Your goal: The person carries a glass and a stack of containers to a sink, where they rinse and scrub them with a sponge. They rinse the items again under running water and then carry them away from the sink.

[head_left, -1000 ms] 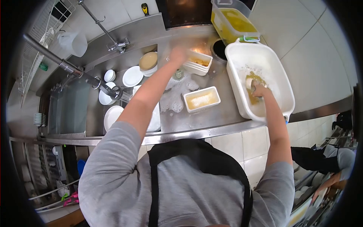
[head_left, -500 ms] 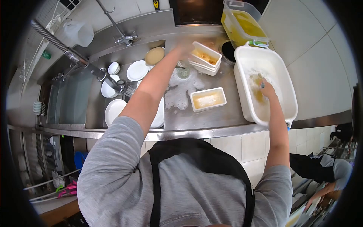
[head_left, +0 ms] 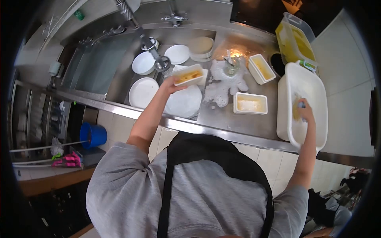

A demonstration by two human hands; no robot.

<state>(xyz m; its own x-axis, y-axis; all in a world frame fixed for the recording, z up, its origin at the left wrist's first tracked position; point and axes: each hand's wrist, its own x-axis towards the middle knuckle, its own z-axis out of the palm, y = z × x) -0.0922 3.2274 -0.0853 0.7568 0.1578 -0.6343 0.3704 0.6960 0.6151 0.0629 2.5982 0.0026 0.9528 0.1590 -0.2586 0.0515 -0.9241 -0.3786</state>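
My left hand (head_left: pixel 172 85) grips a white rectangular tub (head_left: pixel 189 76) with orange food residue inside. It holds the tub tilted over the sink, above the stacked white plates (head_left: pixel 184 100) and beside the hanging spray hose's head (head_left: pixel 162 63). Inside the large white basin (head_left: pixel 282 109), my right hand (head_left: pixel 307 114) is closed around a yellowish sponge-like thing (head_left: pixel 296 110) with something bluish at the fingers. Two more white tubs with yellowish residue, one nearer (head_left: pixel 250 104) and one farther back (head_left: pixel 262 69), stand on the steel counter between my hands.
A glass jar (head_left: pixel 231 66) stands in foam (head_left: pixel 222 85) on the counter. More plates (head_left: pixel 177 54) and bowls (head_left: pixel 143 63) lie in the sink. Behind the basin is a clear container of yellow liquid (head_left: pixel 297 41). A blue bucket (head_left: pixel 93 135) sits at lower left.
My left hand has taken a tub from the stack at the back and carried it left over the sink. My right hand stays in the basin. The view has shifted left.
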